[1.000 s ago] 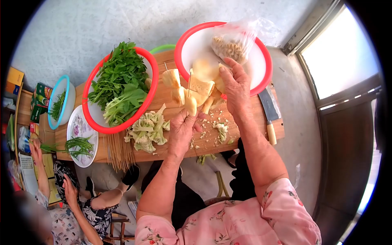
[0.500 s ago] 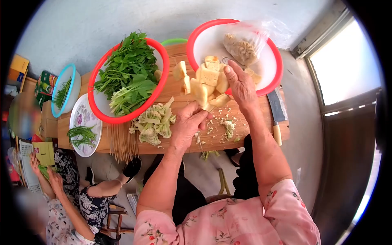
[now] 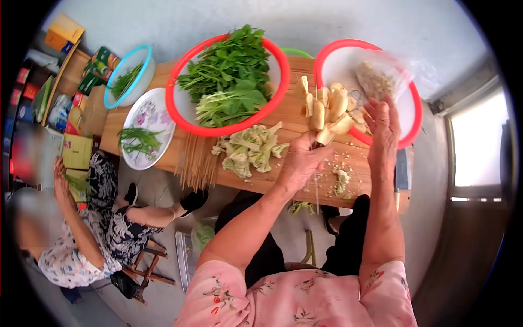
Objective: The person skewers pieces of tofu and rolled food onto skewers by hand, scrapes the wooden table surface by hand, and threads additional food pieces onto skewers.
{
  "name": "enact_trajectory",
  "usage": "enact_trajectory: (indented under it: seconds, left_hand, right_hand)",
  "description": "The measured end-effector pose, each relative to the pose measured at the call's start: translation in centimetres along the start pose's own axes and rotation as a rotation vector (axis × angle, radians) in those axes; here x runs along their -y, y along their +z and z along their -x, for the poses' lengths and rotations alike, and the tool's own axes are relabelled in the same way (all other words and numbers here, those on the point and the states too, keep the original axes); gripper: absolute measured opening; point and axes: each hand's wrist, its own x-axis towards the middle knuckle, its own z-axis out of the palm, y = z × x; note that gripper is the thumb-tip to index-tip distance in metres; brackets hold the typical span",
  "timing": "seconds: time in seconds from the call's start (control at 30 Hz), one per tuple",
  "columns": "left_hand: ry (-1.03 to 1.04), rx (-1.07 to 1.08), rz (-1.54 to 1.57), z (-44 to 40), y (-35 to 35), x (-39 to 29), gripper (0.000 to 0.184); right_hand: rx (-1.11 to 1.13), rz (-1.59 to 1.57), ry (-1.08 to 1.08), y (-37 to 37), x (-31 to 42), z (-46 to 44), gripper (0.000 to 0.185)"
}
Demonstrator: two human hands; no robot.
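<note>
My left hand (image 3: 300,163) is closed around the lower ends of a bunch of skewers threaded with pale yellow slices (image 3: 335,106), whose exact kind I cannot tell. The slices fan out above the wooden table. My right hand (image 3: 384,128) has its fingers stretched out, just right of the slices and over the near edge of a red-rimmed bowl (image 3: 417,117). Inside that bowl lies a clear plastic bag (image 3: 378,76) with light brown pieces. Cauliflower florets (image 3: 248,150) lie left of my left hand, beside a row of bare wooden skewers (image 3: 196,163).
Leafy greens (image 3: 229,76) fill another red-rimmed bowl (image 3: 173,103). Further left are a patterned plate (image 3: 147,103) and a blue-rimmed bowl (image 3: 146,73). A cleaver (image 3: 402,169) lies at the table's right end. At left, a seated person (image 3: 81,240) holds something green.
The view has swung left, so the table appears further right. My right hand's fingers have straightened beside the slices. My left hand still grips the skewers.
</note>
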Motion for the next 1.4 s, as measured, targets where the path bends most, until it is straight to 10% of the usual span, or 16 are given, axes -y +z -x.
enact_trajectory:
  seconds: [0.37, 0.73, 1.4]
  left_hand:
    - [0.152, -0.182, 0.214, -0.4, -1.3, -2.1, 0.011]
    - [0.305, -0.193, 0.144, 0.3, -0.6, -1.8, 0.019]
    - [0.275, -0.274, -0.212, 3.5, -1.3, 0.6, 0.020]
  right_hand:
    - [0.721, -0.058, 0.720, 2.5, -1.6, 8.1, 0.062]
    - [0.582, 0.227, 0.504, 3.4, 0.4, 10.5, 0.025]
    - [0.456, 0.389, 0.005, 4.2, -2.0, 13.2, 0.018]
